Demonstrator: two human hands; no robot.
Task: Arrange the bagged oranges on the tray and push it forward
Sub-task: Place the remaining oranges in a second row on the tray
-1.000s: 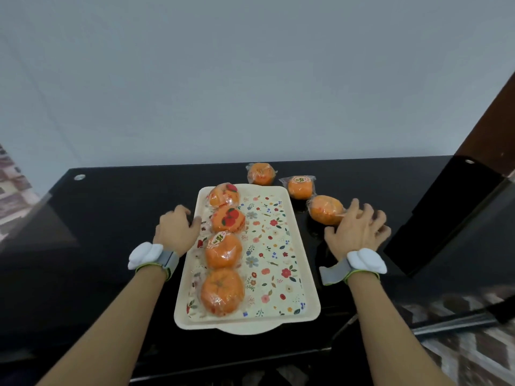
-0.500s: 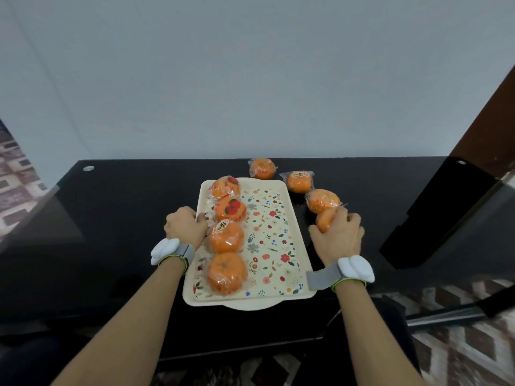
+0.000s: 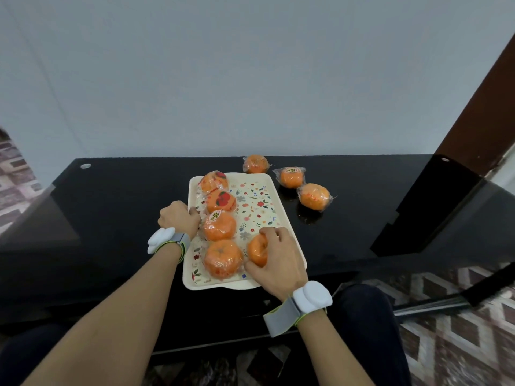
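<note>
A glossy black desk [image 3: 362,207] fills the middle of the view, with a pale wall [image 3: 250,79] behind it and patterned floor tiles [image 3: 459,344] below at right. On the desk lies a cream floral tray [image 3: 267,201], long axis running from 6 toward 12 o'clock.

Four bagged oranges stand in a column along the tray's left side: the nearest orange [image 3: 223,258] at its 6 o'clock end, then the labelled orange [image 3: 219,225], the red-printed orange [image 3: 221,201], and the far orange [image 3: 214,181] at the 12 o'clock corner, each touching the next.

Three more bagged oranges lie on the bare desk off the tray, at about 1 to 2 o'clock from it: the back orange [image 3: 255,164], the middle orange [image 3: 291,177] and the front orange [image 3: 315,196], near one another.

The right hand [image 3: 276,263] reaches in from 5 o'clock, palm down, its fingers [image 3: 269,232] curled around the held orange [image 3: 257,250], which sits low over the tray's near right part, just beside the nearest orange at its 3 o'clock.

The left hand [image 3: 179,220] comes from 7 o'clock and rests at the tray's left rim, at 9 o'clock of the labelled orange, fingers closed against the edge; whether they pinch it cannot be told.

Each wrist wears a grey band with a white pod.
</note>
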